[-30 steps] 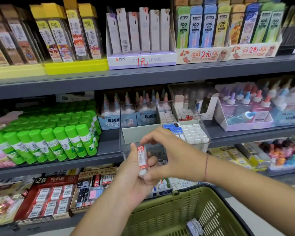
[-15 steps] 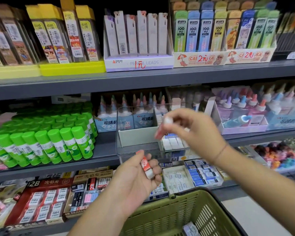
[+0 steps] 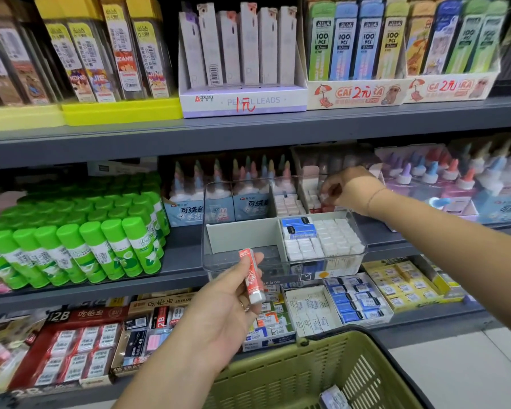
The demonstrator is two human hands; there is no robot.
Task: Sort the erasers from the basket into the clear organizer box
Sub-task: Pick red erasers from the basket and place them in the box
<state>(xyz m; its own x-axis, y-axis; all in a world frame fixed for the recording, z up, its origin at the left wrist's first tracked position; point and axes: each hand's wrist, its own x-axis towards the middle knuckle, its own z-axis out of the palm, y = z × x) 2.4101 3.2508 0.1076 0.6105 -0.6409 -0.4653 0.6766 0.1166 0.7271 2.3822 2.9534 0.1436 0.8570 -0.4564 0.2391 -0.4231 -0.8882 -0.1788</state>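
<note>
A clear organizer box (image 3: 216,261) stands on the middle shelf with white dividers. Its front right compartments hold white and blue-sleeved erasers (image 3: 322,234); the front left compartment is bare. My left hand (image 3: 227,302) holds a red-and-white sleeved eraser (image 3: 252,276) upright just in front of the box. My right hand (image 3: 348,190) reaches over the back right compartment and pinches a small white eraser (image 3: 324,197) at its fingertips. The green basket (image 3: 295,376) sits below, with one wrapped eraser (image 3: 335,398) showing at its bottom.
Green glue sticks (image 3: 80,237) crowd the shelf left of the box. Glue bottles (image 3: 443,184) stand behind and to the right. Boxes of erasers (image 3: 354,299) fill the lower shelf. Pencil lead packs (image 3: 242,54) line the top shelf.
My right hand has moved from above the box's front to its back right compartment with the white eraser. My left hand stayed low in front, still holding the red eraser.
</note>
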